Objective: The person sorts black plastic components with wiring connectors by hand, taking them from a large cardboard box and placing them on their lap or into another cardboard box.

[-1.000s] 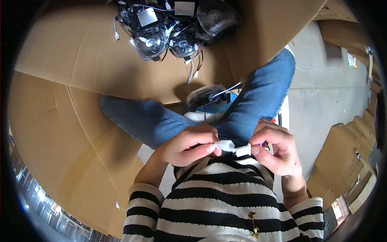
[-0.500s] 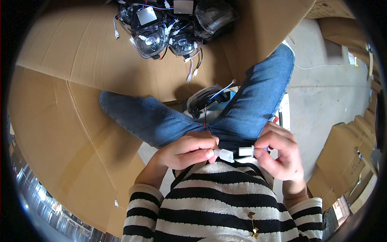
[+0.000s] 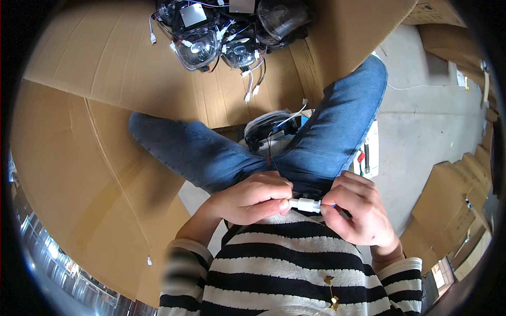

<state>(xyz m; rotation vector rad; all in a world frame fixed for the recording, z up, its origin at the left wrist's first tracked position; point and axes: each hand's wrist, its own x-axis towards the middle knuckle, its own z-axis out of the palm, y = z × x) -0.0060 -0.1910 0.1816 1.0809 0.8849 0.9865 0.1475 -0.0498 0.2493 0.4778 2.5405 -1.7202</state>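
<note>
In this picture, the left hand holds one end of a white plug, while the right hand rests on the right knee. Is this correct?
Not quite: the right hand is not resting there. The head view shows its fingers at the other end of the white plug. The left hand does hold one end.

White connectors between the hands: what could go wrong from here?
The white connectors meet end to end between the left hand and right hand, but whether they are latched cannot be seen; if not, they could slip apart when pulled. Thin wires run from the nearest lamp toward the left hand, so lifting it far might strain them. Loose leads by the piled lamps could tangle.
</note>
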